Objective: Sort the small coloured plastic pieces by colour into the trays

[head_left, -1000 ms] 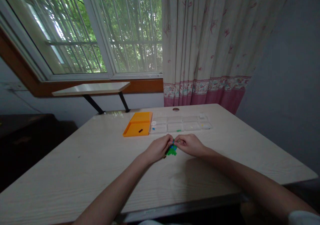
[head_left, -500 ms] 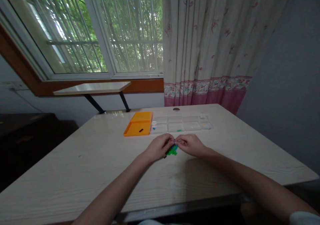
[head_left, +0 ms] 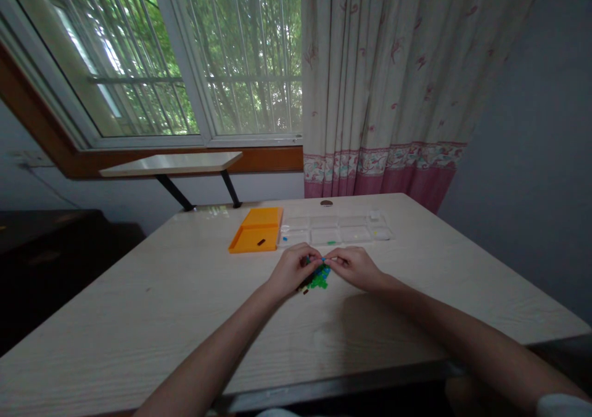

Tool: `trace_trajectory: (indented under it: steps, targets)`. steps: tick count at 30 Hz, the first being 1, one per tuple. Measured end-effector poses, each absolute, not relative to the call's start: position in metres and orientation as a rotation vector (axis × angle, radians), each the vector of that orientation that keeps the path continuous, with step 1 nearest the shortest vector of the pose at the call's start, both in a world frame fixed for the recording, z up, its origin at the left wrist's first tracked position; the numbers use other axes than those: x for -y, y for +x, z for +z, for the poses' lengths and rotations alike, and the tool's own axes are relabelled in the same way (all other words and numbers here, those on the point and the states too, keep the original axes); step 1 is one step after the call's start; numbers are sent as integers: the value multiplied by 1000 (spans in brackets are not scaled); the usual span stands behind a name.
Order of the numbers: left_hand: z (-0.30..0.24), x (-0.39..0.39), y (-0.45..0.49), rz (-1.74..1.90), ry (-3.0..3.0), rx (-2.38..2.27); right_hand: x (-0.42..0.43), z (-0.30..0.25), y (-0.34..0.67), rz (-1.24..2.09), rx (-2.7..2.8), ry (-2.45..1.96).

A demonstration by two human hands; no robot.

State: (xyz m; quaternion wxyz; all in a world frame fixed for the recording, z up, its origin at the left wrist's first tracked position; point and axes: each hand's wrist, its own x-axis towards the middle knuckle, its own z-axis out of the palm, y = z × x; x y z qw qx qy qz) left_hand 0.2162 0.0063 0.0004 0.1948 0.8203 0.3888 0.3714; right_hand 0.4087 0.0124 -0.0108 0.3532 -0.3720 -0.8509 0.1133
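Bricks (head_left: 320, 280), green and blue, sit at six o'clock from the clear tray (head_left: 324, 232); my left hand (head_left: 292, 269) and right hand (head_left: 355, 267) pinch their far edge, and uneven pressure could pop some loose towards twelve!

Pieces (head_left: 320, 281) before tray (head_left: 324, 233), box (head_left: 246, 239) left
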Motion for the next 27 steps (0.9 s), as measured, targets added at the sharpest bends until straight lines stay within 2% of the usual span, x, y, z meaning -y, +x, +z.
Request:
trace_trajectory:
  steps: [4, 13, 19, 27]
  targets:
    - [4, -5, 214, 1120, 2322, -1101, -15, -7, 412, 291, 2226, -997]
    - [17, -7, 198, 1646, 2425, -1239, -32, -12, 425, 254, 2507, -1174]
    - [19, -5, 199, 1631, 2444, -1319, -35, -14, 427, 371, 2556, -1068]
    - [17, -5, 199, 1652, 2450, -1296, -35, -13, 427, 351, 2528, -1110]
